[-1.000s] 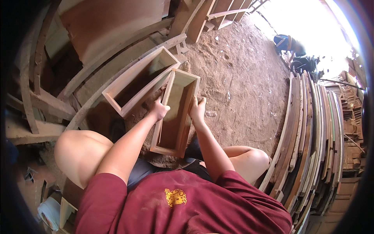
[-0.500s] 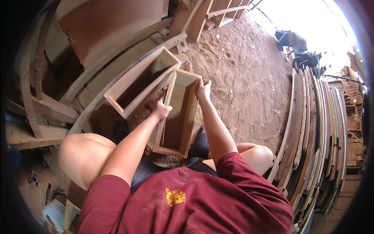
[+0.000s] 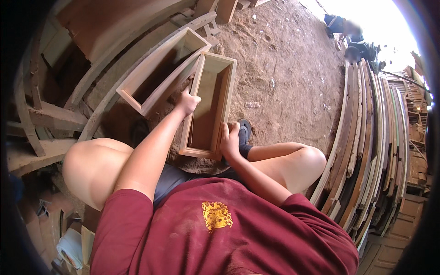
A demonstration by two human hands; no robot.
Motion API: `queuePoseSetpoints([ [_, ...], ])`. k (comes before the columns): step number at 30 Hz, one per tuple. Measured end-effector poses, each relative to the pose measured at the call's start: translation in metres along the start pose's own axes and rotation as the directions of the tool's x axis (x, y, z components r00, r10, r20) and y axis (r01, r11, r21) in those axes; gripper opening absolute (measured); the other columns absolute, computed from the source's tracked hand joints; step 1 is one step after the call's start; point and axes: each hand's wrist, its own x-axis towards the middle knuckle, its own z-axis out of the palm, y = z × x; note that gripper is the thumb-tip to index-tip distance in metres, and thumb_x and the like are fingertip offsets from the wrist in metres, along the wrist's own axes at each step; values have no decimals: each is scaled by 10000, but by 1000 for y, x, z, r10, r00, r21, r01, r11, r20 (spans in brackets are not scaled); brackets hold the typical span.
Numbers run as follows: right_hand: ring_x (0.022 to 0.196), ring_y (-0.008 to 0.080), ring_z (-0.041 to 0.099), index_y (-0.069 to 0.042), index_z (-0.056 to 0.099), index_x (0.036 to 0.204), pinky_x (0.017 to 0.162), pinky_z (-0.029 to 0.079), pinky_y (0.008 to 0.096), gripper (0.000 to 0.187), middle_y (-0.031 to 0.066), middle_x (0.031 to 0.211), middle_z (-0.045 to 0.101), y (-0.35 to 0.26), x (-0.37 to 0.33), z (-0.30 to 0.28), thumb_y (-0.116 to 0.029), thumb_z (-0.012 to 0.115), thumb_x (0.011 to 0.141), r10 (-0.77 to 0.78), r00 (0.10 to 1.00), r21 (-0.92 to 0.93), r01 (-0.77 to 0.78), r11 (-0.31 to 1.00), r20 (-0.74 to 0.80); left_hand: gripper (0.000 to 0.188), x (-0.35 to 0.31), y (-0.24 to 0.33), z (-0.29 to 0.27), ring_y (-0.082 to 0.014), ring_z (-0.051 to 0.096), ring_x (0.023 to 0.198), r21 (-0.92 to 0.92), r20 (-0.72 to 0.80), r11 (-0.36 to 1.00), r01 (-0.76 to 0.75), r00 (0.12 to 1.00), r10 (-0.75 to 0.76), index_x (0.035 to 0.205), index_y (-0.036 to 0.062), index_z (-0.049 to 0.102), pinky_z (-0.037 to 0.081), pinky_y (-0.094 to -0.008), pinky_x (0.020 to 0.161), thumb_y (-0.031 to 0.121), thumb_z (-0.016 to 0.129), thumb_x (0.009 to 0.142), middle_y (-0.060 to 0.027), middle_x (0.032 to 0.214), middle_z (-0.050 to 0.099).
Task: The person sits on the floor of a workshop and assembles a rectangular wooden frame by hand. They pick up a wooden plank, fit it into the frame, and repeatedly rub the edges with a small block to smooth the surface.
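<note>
In front of me stands a shallow, long wooden drawer box [image 3: 185, 140], its open side facing up and its inside shaded. My left hand [image 3: 189, 103] is closed on the box's left wall, thumb over the rim and fingers mostly hidden behind it. Low on the right wall, close to the near corner, my right hand [image 3: 230, 140] grips the box's edge; part of its fingers is hidden. A second, similar wooden box [image 3: 158, 87] lies left of the first, slanting, with its far right corner against or very near it.
Curved-looking wooden frame pieces [image 3: 103, 112] line the left. A long stack of boards [image 3: 366, 151] runs along the right. Sandy ground [image 3: 288, 68] stretches ahead, strewn with small scraps. Another person [image 3: 337, 25] is at the far right. A white roll [image 3: 69, 248] sits at lower left.
My right hand has moved from the far right corner of the box down its right wall toward the near end. My left hand keeps its hold. The view has tilted a little.
</note>
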Motion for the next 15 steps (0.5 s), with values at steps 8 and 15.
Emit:
queuePoseSetpoints([
  [8,920,368,569,23,383,1130,838,441,448,387,265,962,542,-3,40,7,-338,461,1012,58,996,24,-56,998,-65,674,13,-18,3,-300,656,968,59,-40,998,-22,999,24,1271,-56,531,505,-359,881,163,615,639,-225,1007,684],
  [15,1053,413,572,21,366,1206,902,435,455,445,302,1084,551,4,3,1,-373,446,1014,81,997,17,-81,997,-8,681,12,-21,2,-309,650,1001,51,-60,998,24,998,-21,1291,-42,520,499,-364,904,172,621,653,-222,1053,678],
])
